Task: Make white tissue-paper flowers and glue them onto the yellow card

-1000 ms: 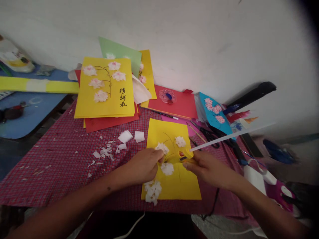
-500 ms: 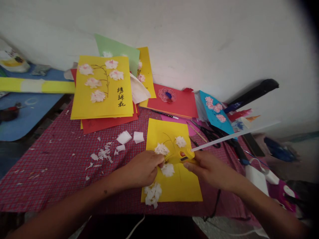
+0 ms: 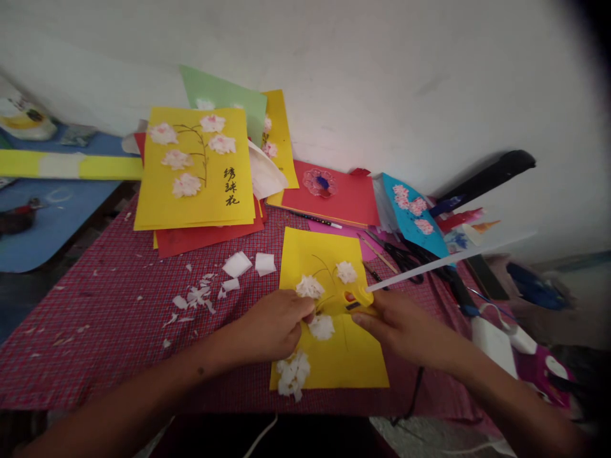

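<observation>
My right hand (image 3: pixel 410 327) is wrapped round a yellow hot glue gun (image 3: pixel 356 300), with a long whitish glue stick (image 3: pixel 439 264) jutting out of its back. The gun is over a yellow sheet (image 3: pixel 356 359) with thin drawn stems. My left hand (image 3: pixel 277 324) is closed over the sheet's left part, fingertips pinched; what they hold, if anything, is hidden. White paper flowers lie round it: one flower (image 3: pixel 310 286) just above the fingers, another (image 3: pixel 322 327) right below, a third (image 3: pixel 346 272) at upper right. A larger ruffled flower (image 3: pixel 293 374) overlaps the sheet's lower left corner.
Paper scraps (image 3: pixel 198 296) and white squares (image 3: pixel 237 263) lie on the checked cloth (image 3: pixel 109 318) at left. Finished yellow flower cards (image 3: pixel 191 210) are stacked behind. Black scissors (image 3: pixel 403 257), a brush and a pen (image 3: pixel 315 219) lie beyond the sheet. A cable (image 3: pixel 414 397) hangs below my right hand.
Almost nothing differs. Both hands and the glue gun keep their places over the yellow sheet; the whole view has shifted very slightly.
</observation>
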`<state>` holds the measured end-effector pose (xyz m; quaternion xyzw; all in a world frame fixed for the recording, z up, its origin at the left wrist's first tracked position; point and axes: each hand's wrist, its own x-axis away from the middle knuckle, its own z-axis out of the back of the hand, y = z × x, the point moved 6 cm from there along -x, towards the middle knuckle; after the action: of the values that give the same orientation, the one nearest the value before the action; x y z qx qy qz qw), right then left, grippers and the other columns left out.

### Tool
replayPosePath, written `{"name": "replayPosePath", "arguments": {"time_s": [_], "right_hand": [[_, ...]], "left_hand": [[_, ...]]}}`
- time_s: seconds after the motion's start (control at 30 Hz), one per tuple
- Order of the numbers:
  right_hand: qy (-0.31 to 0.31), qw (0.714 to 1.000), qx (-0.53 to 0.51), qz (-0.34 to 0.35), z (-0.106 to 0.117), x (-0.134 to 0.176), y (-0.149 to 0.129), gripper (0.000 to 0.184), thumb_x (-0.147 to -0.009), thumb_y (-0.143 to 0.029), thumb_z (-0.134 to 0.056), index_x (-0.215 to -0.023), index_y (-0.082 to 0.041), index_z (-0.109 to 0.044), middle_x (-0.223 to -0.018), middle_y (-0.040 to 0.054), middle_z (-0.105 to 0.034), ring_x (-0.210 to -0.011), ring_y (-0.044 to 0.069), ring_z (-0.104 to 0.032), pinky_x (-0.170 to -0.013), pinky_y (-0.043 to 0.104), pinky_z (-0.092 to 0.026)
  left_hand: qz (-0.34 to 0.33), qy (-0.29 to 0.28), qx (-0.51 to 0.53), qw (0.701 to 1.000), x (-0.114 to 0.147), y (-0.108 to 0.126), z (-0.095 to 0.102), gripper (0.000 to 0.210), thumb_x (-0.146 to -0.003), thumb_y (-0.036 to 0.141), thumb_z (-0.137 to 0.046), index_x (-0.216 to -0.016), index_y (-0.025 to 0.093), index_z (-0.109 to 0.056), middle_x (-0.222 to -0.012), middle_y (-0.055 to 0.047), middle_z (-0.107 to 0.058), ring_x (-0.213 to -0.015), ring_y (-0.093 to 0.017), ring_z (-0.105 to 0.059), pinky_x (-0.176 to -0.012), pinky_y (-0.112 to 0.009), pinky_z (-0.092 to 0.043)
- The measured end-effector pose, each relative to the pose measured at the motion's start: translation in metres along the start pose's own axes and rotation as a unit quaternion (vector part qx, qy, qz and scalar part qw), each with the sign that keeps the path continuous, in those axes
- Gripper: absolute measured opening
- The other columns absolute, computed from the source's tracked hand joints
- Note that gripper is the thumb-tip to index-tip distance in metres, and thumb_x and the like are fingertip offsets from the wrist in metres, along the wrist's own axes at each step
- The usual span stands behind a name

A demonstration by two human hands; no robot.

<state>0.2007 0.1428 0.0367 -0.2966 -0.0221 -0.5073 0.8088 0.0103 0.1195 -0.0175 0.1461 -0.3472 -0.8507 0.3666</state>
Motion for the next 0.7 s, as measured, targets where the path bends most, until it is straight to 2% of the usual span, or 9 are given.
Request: {"name": "replayPosePath", "arguments": {"time_s": [0.37, 0.57, 0.7], "right_hand": [[-0.015, 0.999, 0.035, -0.022, -0.0028, 0.0005, 0.0025, 0.026, -0.095, -0.042, -0.052, -0.083, -0.020, -0.061, -0.082, 0.0102, -0.068, -0.073, 0.024, -0.062, -0.066, 0.034, -0.046], [-0.023, 0.998, 0.043, -0.029, -0.0008, 0.0014, 0.0015, 0.028, -0.094, -0.040, -0.051, -0.075, -0.020, -0.057, -0.073, 0.0067, -0.066, -0.064, 0.020, -0.059, -0.057, 0.030, -0.040], [-0.020, 0.999, 0.016, -0.019, 0.0018, 0.0027, -0.0015, 0.026, -0.095, -0.038, -0.052, -0.077, -0.020, -0.059, -0.073, 0.0061, -0.066, -0.064, 0.020, -0.059, -0.057, 0.030, -0.039]], "left_hand": [[0.000, 0.001, -0.008, 1.000, -0.0007, 0.0014, 0.0013, 0.027, -0.077, 0.004, -0.044, -0.093, 0.020, -0.057, -0.088, -0.005, -0.066, -0.087, -0.021, -0.060, -0.079, -0.032, -0.045], [0.000, 0.002, -0.002, 1.000, 0.0003, -0.0011, -0.0007, 0.027, -0.077, 0.004, -0.044, -0.094, 0.021, -0.056, -0.088, -0.004, -0.065, -0.085, -0.020, -0.060, -0.078, -0.031, -0.045], [0.014, 0.002, 0.000, 1.000, 0.0008, -0.0036, 0.0000, 0.025, -0.077, 0.004, -0.044, -0.091, 0.020, -0.055, -0.086, -0.004, -0.064, -0.083, -0.020, -0.060, -0.075, -0.030, -0.044]]}}
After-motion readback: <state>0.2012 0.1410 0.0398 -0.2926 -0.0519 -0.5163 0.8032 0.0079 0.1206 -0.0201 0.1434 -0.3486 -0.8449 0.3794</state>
